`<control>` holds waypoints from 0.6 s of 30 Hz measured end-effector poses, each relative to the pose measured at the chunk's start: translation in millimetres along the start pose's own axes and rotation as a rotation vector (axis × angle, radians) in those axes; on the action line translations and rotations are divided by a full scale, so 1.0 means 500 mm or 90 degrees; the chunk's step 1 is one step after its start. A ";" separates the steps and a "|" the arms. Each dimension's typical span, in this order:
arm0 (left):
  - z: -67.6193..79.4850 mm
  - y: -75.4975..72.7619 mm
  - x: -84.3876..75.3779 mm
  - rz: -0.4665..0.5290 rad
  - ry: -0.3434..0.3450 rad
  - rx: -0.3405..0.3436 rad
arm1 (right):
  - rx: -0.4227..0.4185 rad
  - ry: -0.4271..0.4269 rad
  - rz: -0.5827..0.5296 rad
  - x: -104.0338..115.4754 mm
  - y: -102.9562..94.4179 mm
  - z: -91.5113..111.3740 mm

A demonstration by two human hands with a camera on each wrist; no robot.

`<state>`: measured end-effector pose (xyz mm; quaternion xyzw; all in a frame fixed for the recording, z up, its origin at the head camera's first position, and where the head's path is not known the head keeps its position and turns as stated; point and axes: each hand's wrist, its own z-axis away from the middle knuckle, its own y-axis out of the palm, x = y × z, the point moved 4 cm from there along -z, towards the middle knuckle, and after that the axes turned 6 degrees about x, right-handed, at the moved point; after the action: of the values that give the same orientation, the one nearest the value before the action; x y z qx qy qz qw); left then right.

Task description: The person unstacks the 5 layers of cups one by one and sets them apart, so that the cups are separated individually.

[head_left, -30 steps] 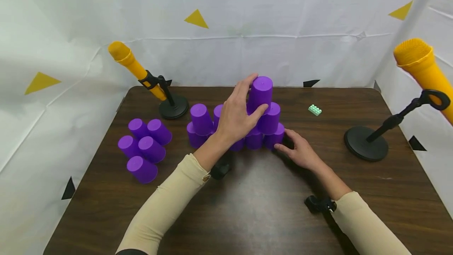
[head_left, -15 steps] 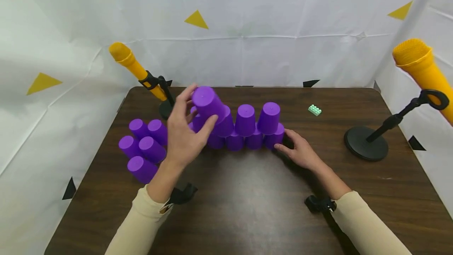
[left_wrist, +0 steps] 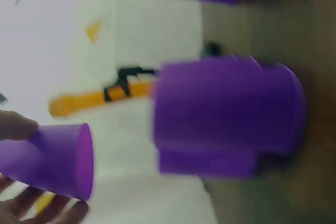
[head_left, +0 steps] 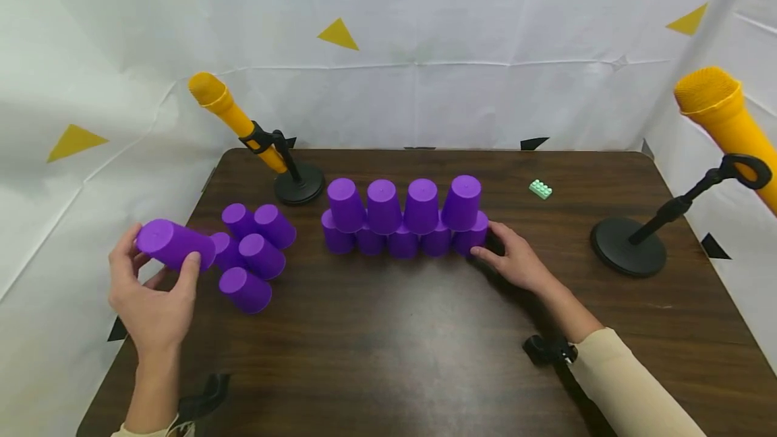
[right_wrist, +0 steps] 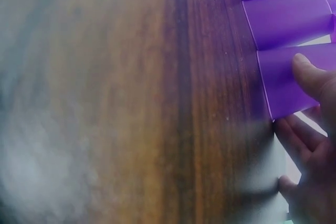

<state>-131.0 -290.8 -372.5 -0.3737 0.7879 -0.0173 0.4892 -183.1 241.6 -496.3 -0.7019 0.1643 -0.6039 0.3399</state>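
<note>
At the left, my left hand [head_left: 154,302] grips a plain purple cup [head_left: 173,243], held tilted with its base toward the camera. Just right of it, upside-down purple cups [head_left: 261,256] stand in a loose cluster, one partly covered by the held cup. In the left wrist view, thumb and fingers wrap the held cup [left_wrist: 52,156]. My right hand [head_left: 516,258] holds the rightmost bottom cup [head_left: 466,238] of a two-row stack. The right wrist view shows the thumb on that cup [right_wrist: 283,85] and fingers at its side. Four upper cups [head_left: 384,206] sit over the bottom row's gaps.
Two yellow microphones [head_left: 227,110] on black stands [head_left: 628,246] flank the brown table [head_left: 394,356]. A mint toy brick [head_left: 540,189] lies at the back right. White sheeting [head_left: 425,106] with yellow and black patches surrounds the table.
My left hand has lifted the cup off the right end of the upper row and carried it left to the loose cluster. The right hand stays in place.
</note>
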 end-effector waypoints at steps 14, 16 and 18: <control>0.067 0.031 0.184 -0.203 -0.225 0.217 | 0.006 0.006 -0.002 0.001 0.002 0.002; 0.069 0.038 0.187 -0.197 -0.227 0.224 | 0.006 0.009 -0.003 -0.001 0.002 0.002; 0.068 0.043 0.186 -0.192 -0.226 0.228 | 0.005 0.010 -0.006 -0.002 0.001 0.003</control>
<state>-139.3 -320.1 -468.9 -0.3914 0.6095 -0.1632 0.6698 -182.0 242.1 -497.5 -0.6963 0.1613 -0.6119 0.3388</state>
